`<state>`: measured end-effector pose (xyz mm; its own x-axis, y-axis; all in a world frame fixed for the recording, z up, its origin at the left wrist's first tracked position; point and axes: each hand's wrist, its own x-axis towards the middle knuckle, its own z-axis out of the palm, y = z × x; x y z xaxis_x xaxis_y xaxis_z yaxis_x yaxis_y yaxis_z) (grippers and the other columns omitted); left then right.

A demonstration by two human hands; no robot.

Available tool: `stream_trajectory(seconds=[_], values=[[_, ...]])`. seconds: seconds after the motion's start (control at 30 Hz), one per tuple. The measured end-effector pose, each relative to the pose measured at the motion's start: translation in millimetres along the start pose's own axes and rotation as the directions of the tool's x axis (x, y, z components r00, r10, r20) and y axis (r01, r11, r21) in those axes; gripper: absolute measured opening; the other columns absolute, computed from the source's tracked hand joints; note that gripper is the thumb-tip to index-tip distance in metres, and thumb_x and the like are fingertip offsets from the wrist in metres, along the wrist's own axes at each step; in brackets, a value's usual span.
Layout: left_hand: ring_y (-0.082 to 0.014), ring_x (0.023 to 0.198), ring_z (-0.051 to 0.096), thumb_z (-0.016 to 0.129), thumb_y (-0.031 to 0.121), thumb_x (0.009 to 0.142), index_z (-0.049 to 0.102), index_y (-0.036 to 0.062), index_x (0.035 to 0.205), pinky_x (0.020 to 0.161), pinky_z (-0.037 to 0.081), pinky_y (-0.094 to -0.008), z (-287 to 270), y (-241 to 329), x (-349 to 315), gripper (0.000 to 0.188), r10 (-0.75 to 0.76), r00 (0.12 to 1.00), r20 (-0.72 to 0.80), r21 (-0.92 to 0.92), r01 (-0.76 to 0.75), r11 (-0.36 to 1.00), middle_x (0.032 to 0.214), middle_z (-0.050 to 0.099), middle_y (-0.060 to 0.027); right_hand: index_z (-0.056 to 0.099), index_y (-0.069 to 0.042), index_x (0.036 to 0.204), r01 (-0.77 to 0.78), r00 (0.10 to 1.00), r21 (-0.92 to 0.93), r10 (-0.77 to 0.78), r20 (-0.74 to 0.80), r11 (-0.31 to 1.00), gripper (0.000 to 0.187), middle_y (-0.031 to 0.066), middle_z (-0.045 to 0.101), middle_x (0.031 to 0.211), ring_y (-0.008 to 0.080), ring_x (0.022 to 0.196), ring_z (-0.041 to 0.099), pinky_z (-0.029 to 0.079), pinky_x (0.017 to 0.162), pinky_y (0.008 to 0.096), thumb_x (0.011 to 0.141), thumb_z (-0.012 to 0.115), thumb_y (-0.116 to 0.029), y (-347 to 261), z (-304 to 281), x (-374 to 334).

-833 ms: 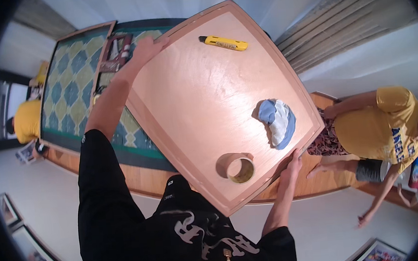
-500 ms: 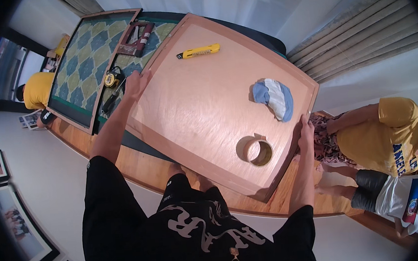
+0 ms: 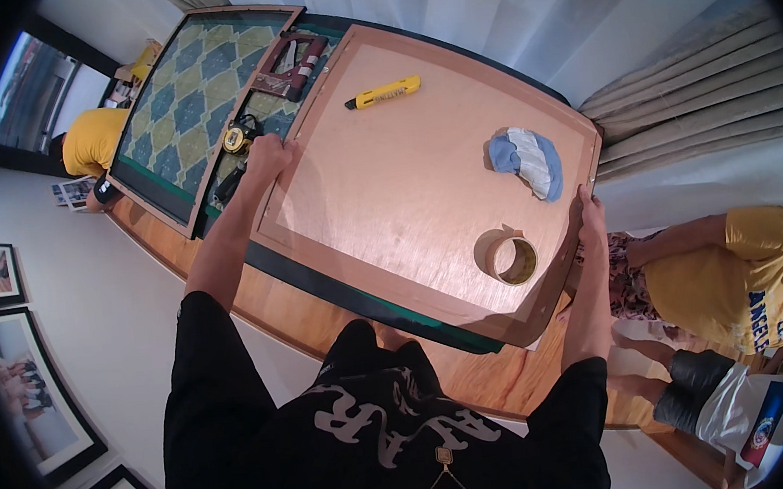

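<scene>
A broad, flat wooden panel with a raised frame point(image 3: 386, 171) lies over a dark green-edged table point(image 3: 369, 311) in front of me. My left hand point(image 3: 272, 157) grips its left edge, fingers curled, close to a yellow and black tape measure point(image 3: 238, 137) and a dark-handled tool point(image 3: 230, 184). Round the right edge of the panel, my right hand point(image 3: 592, 215) is closed, with its fingers partly hidden. On top of the panel lie a yellow utility knife point(image 3: 384, 93), a bunched blue and white cloth point(image 3: 525, 162) and a roll of tape point(image 3: 512, 261).
Left of the panel, another wooden frame point(image 3: 194, 214) surrounds a green and blue diamond-patterned surface point(image 3: 187, 95). A dark red tool point(image 3: 290, 64) rests between. People in yellow shirts are at far left point(image 3: 96, 139) and right point(image 3: 723, 255). Curtains point(image 3: 693, 101) hang behind the table.
Both hands have shifted and turned the panel over the table, leftward toward the other frame. Its near right corner has moved away from me, and more of the table's near edge shows.
</scene>
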<state>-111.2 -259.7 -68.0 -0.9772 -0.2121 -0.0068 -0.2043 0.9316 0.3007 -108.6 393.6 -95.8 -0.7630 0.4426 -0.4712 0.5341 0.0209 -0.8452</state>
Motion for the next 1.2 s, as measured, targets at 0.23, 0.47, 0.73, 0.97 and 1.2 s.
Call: stream_trajectory(seconds=[0.23, 0.47, 0.73, 0.97, 1.2], values=[[-0.0415, 0.077, 0.067, 0.064, 0.048, 0.08, 0.07, -0.0034, 0.075, 0.07, 0.053, -0.047, -13.6, -4.6, 6.3, 0.052, -0.138, 0.985, 0.106, 0.106, 0.126, 0.986, 0.073, 0.066, -0.0259, 0.051, 0.009, 0.129, 0.059, 0.998, 0.049, -0.058, -0.018, 0.997, 0.061, 0.0138, 0.063, 0.118, 0.0197, 0.103, 0.061, 0.048, 0.09, 0.0311, 0.091, 0.068, -0.037, 10.2, 2.2, 8.3], [-0.0383, 0.07, 0.066, 0.065, 0.049, 0.083, 0.068, -0.0022, 0.076, 0.065, 0.05, -0.0443, -16.0, -12.4, -8.0, 0.052, -0.066, 0.99, 0.123, 0.026, 0.063, 0.998, 0.069, 0.065, -0.0207, 0.055, 0.009, 0.124, 0.004, 1.0, 0.08, -0.004, 0.001, 0.997, 0.052, 0.0094, 0.066, 0.103, 0.0171, 0.09, 0.062, 0.05, 0.078, 0.0307, 0.093, 0.066, -0.031, -12.2, 15.7, -14.3], [-0.0264, 0.081, 0.064, 0.075, 0.032, 0.083, 0.065, 0.0, 0.104, 0.07, 0.049, -0.0378, -0.1, 41.4, -52.5, 0.04, 0.068, 0.981, -0.179, -0.162, -0.097, 0.982, 0.09, 0.066, -0.0132, 0.064, 0.001, 0.1, 0.401, 0.604, -0.785, -0.78, -0.16, 0.472, 0.048, 0.0154, 0.062, 0.083, 0.0199, 0.076, 0.059, 0.047, 0.067, 0.035, 0.082, 0.075, -0.042, 5.8, 4.4, -100.6], [-0.0131, 0.088, 0.059, 0.08, 0.037, 0.08, 0.054, -0.0027, 0.121, 0.073, 0.05, -0.0267, 52.3, 304.8, -194.7, 0.063, 0.418, 0.706, 0.572, -0.703, 0.158, 0.694, 0.101, 0.061, -0.0086, 0.057, -0.002, 0.102, 0.159, 0.987, -0.031, -0.159, 0.008, 0.987, 0.037, 0.0088, 0.062, 0.093, 0.0142, 0.082, 0.06, 0.054, 0.067, 0.0282, 0.074, 0.079, -0.008, 36.2, 53.8, -240.2], [-0.0124, 0.094, 0.058, 0.076, 0.034, 0.082, 0.056, 0.0012, 0.12, 0.078, 0.048, -0.0287, 31.4, 373.1, -222.2, 0.054, 0.445, 0.654, 0.611, -0.791, 0.496, 0.357, 0.109, 0.062, -0.0095, 0.06, -0.001, 0.1, 0.489, 0.851, 0.003, -0.477, -0.219, 0.872, 0.04, 0.0124, 0.056, 0.109, 0.0196, 0.098, 0.059, 0.052, 0.077, 0.031, 0.069, 0.084, -0.007, 15.4, 13.8, -300.3]])
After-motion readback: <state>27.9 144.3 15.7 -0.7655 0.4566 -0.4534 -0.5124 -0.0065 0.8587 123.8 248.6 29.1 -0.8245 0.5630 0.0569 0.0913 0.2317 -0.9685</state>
